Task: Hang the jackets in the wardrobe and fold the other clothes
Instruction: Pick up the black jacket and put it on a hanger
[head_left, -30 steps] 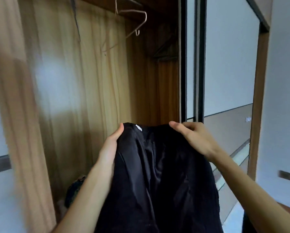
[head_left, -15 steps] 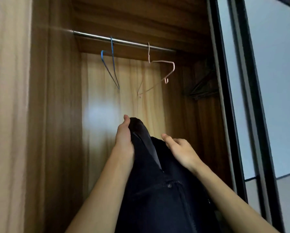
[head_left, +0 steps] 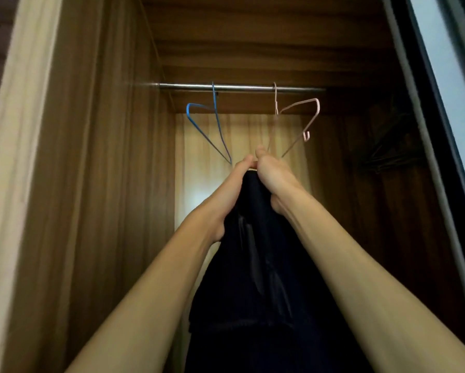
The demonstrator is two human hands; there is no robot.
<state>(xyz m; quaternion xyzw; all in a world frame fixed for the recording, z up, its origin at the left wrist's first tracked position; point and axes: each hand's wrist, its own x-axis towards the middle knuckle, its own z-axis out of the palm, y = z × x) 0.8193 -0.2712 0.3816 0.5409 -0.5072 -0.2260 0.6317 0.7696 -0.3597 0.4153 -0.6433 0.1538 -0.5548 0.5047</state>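
Observation:
A black jacket (head_left: 255, 278) hangs down between my raised arms inside the wooden wardrobe (head_left: 113, 184). My left hand (head_left: 226, 195) and my right hand (head_left: 273, 179) are pressed close together, both gripping the jacket's top edge. The hands sit just below the lower tips of two wire hangers on the metal rail (head_left: 236, 87): a blue hanger (head_left: 215, 130) on the left and a pink hanger (head_left: 298, 125) on the right. My right thumb nearly touches the pink hanger's lower end. Whether either hand touches a hanger I cannot tell.
Dark hangers (head_left: 387, 146) bunch in the shadow at the wardrobe's right. A dark sliding door frame (head_left: 435, 109) runs down the right side, and the wardrobe's pale side panel (head_left: 18, 157) stands at the left.
Both hands have risen with the jacket and come together under the hangers. My view has tilted up, so the rail now sits in the middle.

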